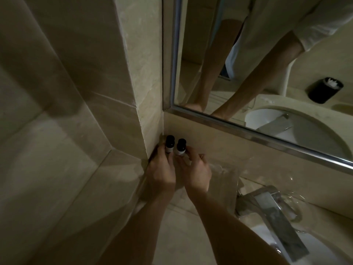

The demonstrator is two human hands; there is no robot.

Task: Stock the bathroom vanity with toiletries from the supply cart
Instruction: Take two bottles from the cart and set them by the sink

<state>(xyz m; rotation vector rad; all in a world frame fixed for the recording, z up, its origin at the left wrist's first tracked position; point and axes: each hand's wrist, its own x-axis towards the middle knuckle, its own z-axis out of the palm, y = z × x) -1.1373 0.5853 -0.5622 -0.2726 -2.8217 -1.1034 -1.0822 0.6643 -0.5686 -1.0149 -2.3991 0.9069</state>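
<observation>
Now my left hand (160, 169) pinches a dark-capped bottle (169, 144) and my right hand (194, 173) pinches a second bottle (180, 148) just beside it, both upright in the vanity counter (177, 232) corner at mid-frame, so these two seem nearly placed; the cart is out of view.

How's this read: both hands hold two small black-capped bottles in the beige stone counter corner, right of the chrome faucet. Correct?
One slip: the corner is left of the chrome faucet, not right. The head view shows the left hand holding one small black-capped bottle and the right hand holding the other black-capped bottle there.
</observation>
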